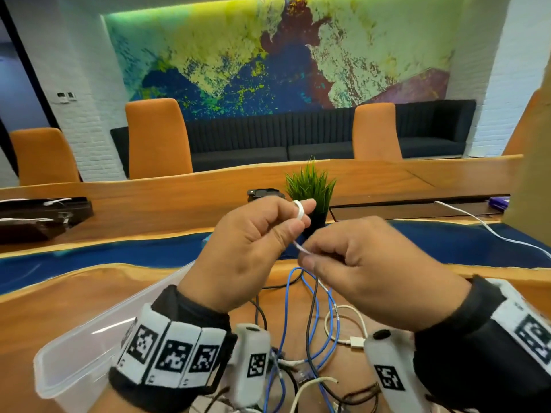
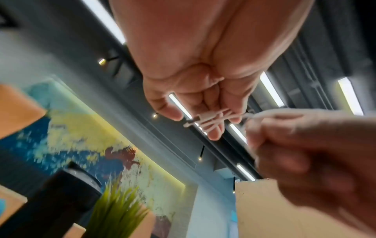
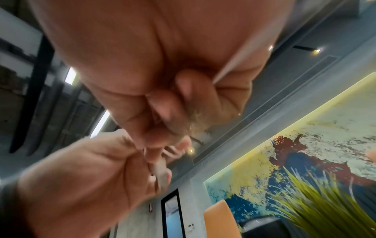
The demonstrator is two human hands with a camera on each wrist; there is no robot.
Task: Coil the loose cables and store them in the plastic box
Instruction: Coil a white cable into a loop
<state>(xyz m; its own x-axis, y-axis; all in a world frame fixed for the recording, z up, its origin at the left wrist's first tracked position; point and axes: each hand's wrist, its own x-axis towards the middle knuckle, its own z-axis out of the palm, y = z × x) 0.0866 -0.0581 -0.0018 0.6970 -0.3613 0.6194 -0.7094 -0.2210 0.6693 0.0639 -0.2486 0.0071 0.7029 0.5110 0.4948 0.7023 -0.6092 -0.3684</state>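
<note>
Both hands are raised over the wooden table. My left hand holds a small coil of thin white cable looped round its fingers; the left wrist view shows these loops across the fingertips. My right hand pinches the same cable's free strand just below the coil, and it appears blurred in the left wrist view. The clear plastic box lies under my left wrist. Loose blue, black and white cables lie tangled on the table below.
A potted green plant stands just beyond my hands, with a black object beside it. A dark tray holding white cables sits at the far left. Another white cable trails across the table on the right. Orange chairs line the far side.
</note>
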